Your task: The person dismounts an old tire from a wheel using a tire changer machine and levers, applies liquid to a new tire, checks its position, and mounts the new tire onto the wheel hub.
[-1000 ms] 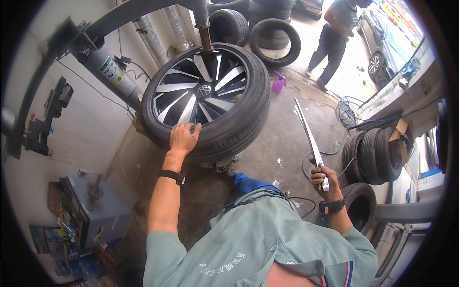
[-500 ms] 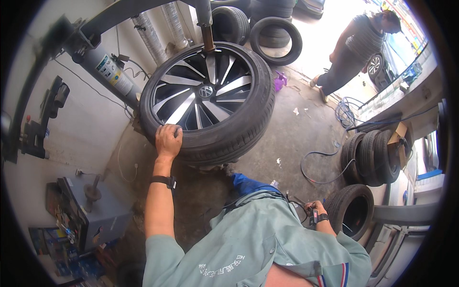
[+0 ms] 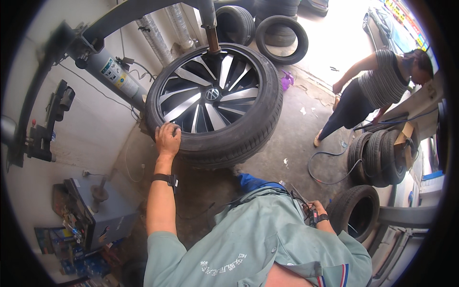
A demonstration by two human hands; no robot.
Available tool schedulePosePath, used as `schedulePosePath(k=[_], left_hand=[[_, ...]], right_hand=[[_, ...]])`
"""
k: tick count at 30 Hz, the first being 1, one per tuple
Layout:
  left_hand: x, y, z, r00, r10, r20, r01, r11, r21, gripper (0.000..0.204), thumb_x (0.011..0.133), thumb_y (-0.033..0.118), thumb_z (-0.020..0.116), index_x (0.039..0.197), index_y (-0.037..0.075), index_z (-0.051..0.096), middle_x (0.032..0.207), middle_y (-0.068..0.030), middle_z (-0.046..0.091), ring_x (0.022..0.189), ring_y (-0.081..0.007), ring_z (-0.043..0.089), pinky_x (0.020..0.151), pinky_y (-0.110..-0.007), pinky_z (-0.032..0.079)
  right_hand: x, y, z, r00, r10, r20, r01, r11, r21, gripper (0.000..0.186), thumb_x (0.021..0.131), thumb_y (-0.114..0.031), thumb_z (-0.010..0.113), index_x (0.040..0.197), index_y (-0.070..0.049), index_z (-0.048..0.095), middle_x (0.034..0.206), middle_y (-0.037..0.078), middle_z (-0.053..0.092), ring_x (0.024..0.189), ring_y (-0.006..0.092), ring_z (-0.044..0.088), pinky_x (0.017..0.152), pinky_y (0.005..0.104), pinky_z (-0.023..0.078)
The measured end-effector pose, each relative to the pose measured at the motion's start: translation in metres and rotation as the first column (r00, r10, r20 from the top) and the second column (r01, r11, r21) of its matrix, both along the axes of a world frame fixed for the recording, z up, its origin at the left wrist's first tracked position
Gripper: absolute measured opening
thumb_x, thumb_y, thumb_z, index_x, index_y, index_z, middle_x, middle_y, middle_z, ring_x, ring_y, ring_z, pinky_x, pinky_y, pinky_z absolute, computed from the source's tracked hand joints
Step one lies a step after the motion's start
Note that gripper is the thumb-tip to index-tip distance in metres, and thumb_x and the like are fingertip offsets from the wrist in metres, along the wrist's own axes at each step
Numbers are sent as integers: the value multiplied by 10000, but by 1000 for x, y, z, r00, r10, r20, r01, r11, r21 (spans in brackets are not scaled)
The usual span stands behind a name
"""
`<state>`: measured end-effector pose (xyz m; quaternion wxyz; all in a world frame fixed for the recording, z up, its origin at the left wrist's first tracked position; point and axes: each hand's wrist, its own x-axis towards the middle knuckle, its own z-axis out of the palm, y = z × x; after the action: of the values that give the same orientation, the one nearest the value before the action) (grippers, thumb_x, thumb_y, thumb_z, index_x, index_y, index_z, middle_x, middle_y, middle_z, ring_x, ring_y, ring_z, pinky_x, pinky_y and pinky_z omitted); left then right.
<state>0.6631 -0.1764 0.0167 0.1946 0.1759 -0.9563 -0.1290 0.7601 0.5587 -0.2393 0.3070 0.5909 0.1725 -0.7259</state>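
Observation:
A black tyre (image 3: 229,145) on a black and silver alloy wheel (image 3: 212,94) lies flat at the upper middle, raised above the floor. On its near left sidewall rests my left hand (image 3: 167,139), fingers bent and pressed against the rubber. Low at my right side, my right hand (image 3: 315,210) is closed around a thin metal rod (image 3: 298,193); the end inside the fist is hidden. A dark upright post (image 3: 212,36) comes down onto the wheel's far edge.
A grey machine arm and cylinder (image 3: 117,79) stand at the left, above a grey cabinet (image 3: 114,220). Stacked tyres (image 3: 375,155) and a single tyre (image 3: 354,210) are at the right. A person (image 3: 377,86) bends beside a blue hose (image 3: 330,153). More tyres (image 3: 282,40) stand at the back.
The wheel's spokes have turned slightly clockwise while my left hand stays on the sidewall. The person has walked nearer on the right and reaches toward the stacked tyres.

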Motion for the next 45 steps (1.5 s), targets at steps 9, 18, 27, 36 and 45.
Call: schedulePosePath(k=[9,18,27,36,45], left_hand=[[2,-4,-1,1000,19,3,-19,1000,2,215,911,272,583,1062,162,689,1244,-19,656,1325,-235,482,1182,-512,225],[9,-15,-8,999,29,-46,-26,998,54,316,933,257,558,1220,149,635,1356,-54,589,1358,-273,447,1180,-524,223],[70,18,-68,731,617,292,146,-559,816,738,974,561,346,1536,82,322,1565,-163,342,1397,-352,383,1171,-480,293],[83,86,-162,857,503,-113,414,-542,731,615,1022,441,362,1501,57,369,1547,-169,372,1405,-361,364,1163,-498,301],[85,80,-142,864,503,-2,321,-548,773,609,1010,426,360,1478,37,396,1524,-172,401,1384,-359,393,1150,-491,322]], right_hand=[[-50,-36,44,996,84,-1,-84,996,42,34,857,29,495,836,28,468,665,79,461,478,106,406,415,189,353],[-76,-51,61,978,200,-59,-203,977,-62,106,908,-16,453,813,-32,410,700,46,432,510,86,399,432,190,338],[-88,-53,54,999,48,-12,-49,992,-120,77,837,33,477,855,3,408,752,61,423,564,97,415,468,203,354],[-100,-59,91,992,-126,8,126,992,-20,55,873,4,450,877,12,396,760,67,413,544,111,412,441,217,394],[-125,-71,92,995,-100,24,100,995,9,126,839,18,536,810,-7,416,735,71,480,521,108,465,413,200,397]])
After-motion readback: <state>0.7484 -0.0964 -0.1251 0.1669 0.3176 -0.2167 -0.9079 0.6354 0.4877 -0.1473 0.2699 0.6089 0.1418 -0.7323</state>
